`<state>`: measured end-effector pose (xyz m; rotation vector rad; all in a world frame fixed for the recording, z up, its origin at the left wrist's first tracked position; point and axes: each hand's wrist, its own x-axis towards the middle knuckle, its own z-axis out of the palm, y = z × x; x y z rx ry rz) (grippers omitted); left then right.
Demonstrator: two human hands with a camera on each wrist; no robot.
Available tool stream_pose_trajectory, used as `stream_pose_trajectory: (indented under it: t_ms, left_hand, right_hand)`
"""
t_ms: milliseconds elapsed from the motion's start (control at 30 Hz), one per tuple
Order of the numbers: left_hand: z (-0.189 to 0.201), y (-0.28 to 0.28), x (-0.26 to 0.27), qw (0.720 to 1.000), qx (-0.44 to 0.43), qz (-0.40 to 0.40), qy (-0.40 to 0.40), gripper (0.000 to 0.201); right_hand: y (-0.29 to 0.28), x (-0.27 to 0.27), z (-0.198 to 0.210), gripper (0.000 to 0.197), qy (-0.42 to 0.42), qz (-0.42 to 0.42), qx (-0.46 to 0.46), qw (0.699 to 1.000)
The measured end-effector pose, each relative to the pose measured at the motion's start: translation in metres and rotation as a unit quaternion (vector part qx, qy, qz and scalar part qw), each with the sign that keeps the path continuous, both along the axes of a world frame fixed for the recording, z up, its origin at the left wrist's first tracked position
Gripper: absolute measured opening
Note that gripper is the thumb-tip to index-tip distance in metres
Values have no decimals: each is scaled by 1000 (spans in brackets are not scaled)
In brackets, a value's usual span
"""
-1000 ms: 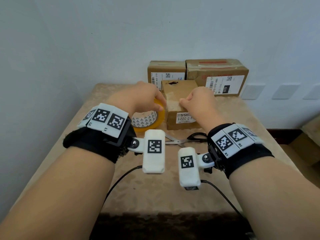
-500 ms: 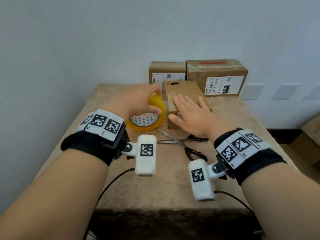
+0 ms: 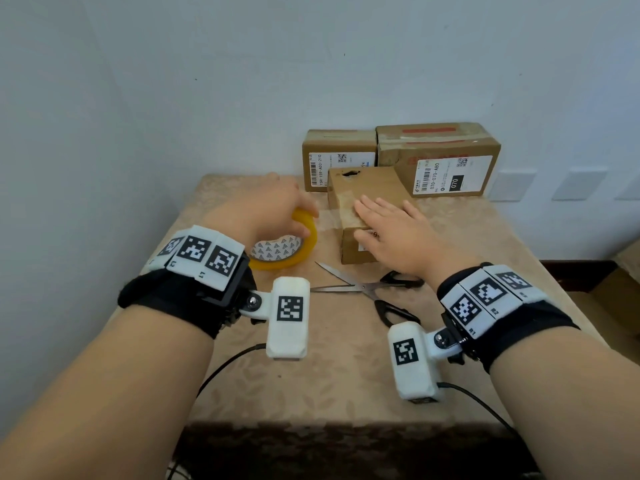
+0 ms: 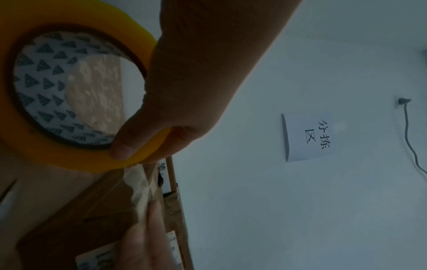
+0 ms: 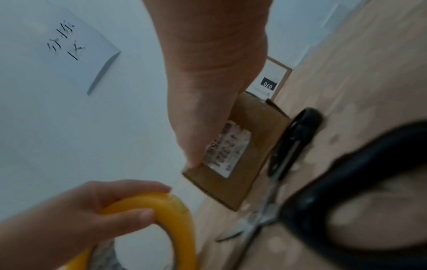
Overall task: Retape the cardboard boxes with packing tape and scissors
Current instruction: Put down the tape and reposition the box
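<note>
A small cardboard box [image 3: 367, 188] sits mid-table with a strip of clear tape [image 3: 329, 220] running from its top to the yellow tape roll [image 3: 304, 247]. My left hand [image 3: 266, 209] grips the roll [image 4: 69, 155] just left of the box, thumb on its rim. My right hand [image 3: 398, 230] lies flat on the box top with fingers straight, pressing the tape down; its thumb rests on the box's labelled front face [image 5: 231, 149]. Black-handled scissors [image 3: 377, 289] lie with blades apart on the table in front of the box.
Two larger labelled cardboard boxes [image 3: 339, 157] [image 3: 440, 157] stand against the back wall behind the small one. The beige table [image 3: 346, 375] ends at a dark front edge. Cables trail from both wrist cameras. A paper note [image 4: 309, 137] hangs on the wall.
My right hand went from a closed pinch at the box edge to lying flat on the box top. My left hand pulled the roll leftward, drawing tape out.
</note>
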<state>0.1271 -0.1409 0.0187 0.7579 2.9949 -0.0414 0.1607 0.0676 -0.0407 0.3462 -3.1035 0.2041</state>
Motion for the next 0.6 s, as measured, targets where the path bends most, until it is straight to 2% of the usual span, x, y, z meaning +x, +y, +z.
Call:
stream_pose_trajectory:
  t_ms: [133,300,433,600]
  left_hand:
    - [-3,-1,-2,1000,5,-5,6,42]
    - [-7,-3,1,998,56,-3,37,62]
    - [-9,-15,1,994,99,16,31,60]
    - [-13,-12,3,987,155,-22,23,55]
  right_hand:
    - [-28,-3,15,63,3,-91,-85,992]
    - [-58,-19,4,63,4,-193,0,981]
    - [-58,-25,0,58,-3,-172,9,985]
    - [-49,-20,-7,51,20,-143,22,989]
